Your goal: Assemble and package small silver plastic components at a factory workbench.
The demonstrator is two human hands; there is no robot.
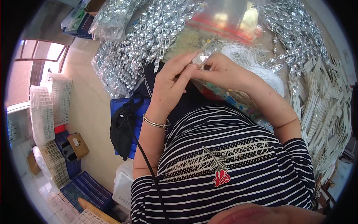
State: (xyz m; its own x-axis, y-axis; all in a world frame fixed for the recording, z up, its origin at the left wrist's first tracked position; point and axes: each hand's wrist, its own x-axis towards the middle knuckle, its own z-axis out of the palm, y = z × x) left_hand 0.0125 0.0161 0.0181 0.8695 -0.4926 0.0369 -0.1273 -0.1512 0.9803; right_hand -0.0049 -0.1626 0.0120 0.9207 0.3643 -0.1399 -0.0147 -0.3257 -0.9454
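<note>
My left hand point(167, 84) and my right hand point(225, 72) meet above my lap, fingertips pinched together around a small shiny silver piece point(203, 57). Its bright face shows between the fingers of both hands, while the rest of it is hidden by them. Just beyond my hands lies a tangle of fine white thread point(244, 54). Strings of twisted silver ornaments point(145, 35) spread over the table to the left of my hands. A bangle circles my left wrist.
A clear plastic bag with a red band point(223, 28) lies at the far side. More silver strings point(294, 31) and a heap of whitish flat strips point(324, 100) fill the right. At left stand white plastic crates point(59, 99), a cardboard box point(78, 145) and a blue crate point(87, 190).
</note>
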